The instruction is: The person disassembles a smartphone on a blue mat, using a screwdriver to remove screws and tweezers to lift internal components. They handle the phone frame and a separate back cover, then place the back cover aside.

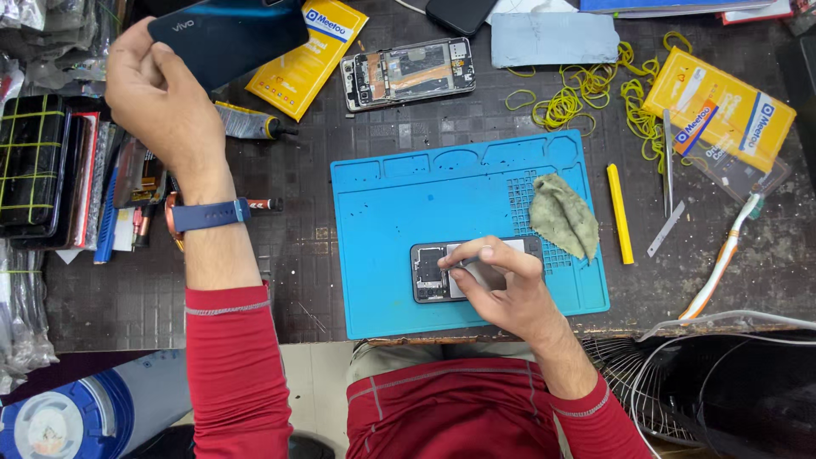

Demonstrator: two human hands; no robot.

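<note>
My left hand (157,93) is raised at the upper left and grips a dark blue phone back cover (229,34) by its lower edge. My right hand (501,289) rests on an opened phone (429,272) that lies on the blue work mat (382,212). Its fingers pinch a thin metal tool whose tip touches the phone's insides. A crumpled green cloth (563,214) lies on the mat just right of the phone.
A second opened phone (408,72) lies beyond the mat. Yellow packets (718,106), yellow rubber bands (586,93), a yellow pry stick (620,212), tweezers (668,161) and a toothbrush (722,255) lie at right. A glue tube (251,123) and stacked phones (34,166) are at left.
</note>
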